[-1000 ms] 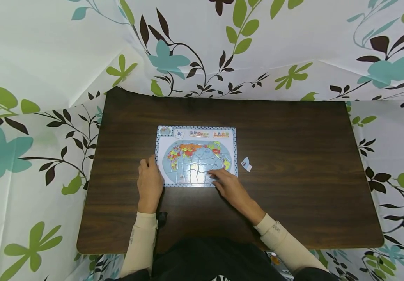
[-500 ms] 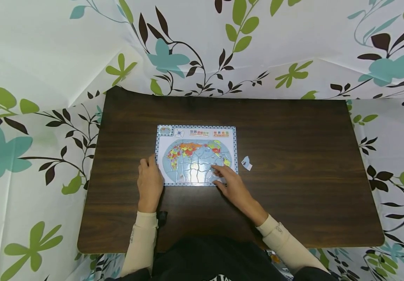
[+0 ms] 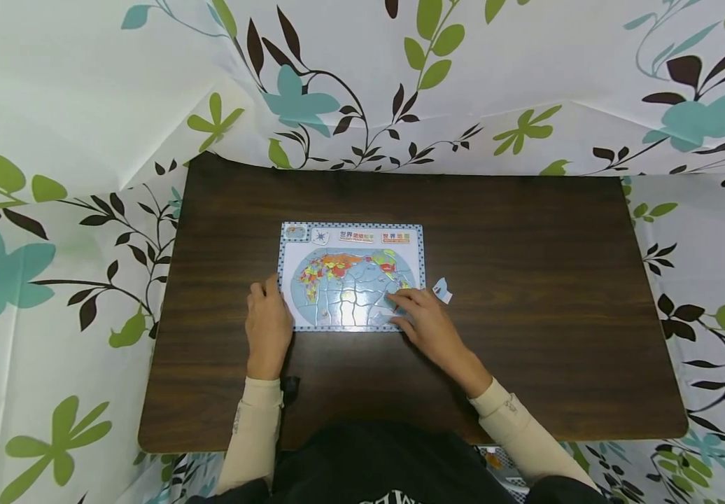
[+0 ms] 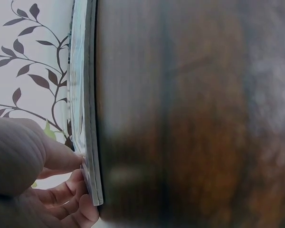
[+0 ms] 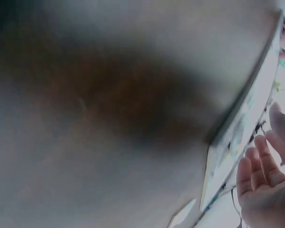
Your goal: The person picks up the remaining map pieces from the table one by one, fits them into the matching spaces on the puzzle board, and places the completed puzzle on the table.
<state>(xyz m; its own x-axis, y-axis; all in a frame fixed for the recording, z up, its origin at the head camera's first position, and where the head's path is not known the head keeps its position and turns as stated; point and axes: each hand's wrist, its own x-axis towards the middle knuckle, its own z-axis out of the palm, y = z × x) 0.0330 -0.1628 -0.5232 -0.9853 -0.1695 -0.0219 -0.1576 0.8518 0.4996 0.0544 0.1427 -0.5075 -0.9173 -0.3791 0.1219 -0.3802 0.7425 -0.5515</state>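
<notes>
A world map jigsaw puzzle board (image 3: 369,245) with a blue dotted border lies flat on the table. My left hand (image 3: 269,325) holds its left edge; in the left wrist view the thumb (image 4: 61,154) touches the board's edge (image 4: 92,118), with curled fingers beside it. Over the lower right part of the map is my right hand (image 3: 428,318), thumb and forefinger apart, covering some of the pieces beneath. In the right wrist view its fingers (image 5: 259,168) look relaxed, with nothing between them. A loose white and blue puzzle piece (image 3: 442,291) lies just right of the board.
The dark wooden table (image 3: 526,280) extends around the board. A white sheet (image 3: 362,84) with leaf and flower prints hangs behind it and at the sides. A small black object (image 3: 290,387) sits beside the left wrist.
My right hand has shifted right across the board, toward the loose piece. The left hand has stayed at the left edge. The loose piece has not moved on the table.
</notes>
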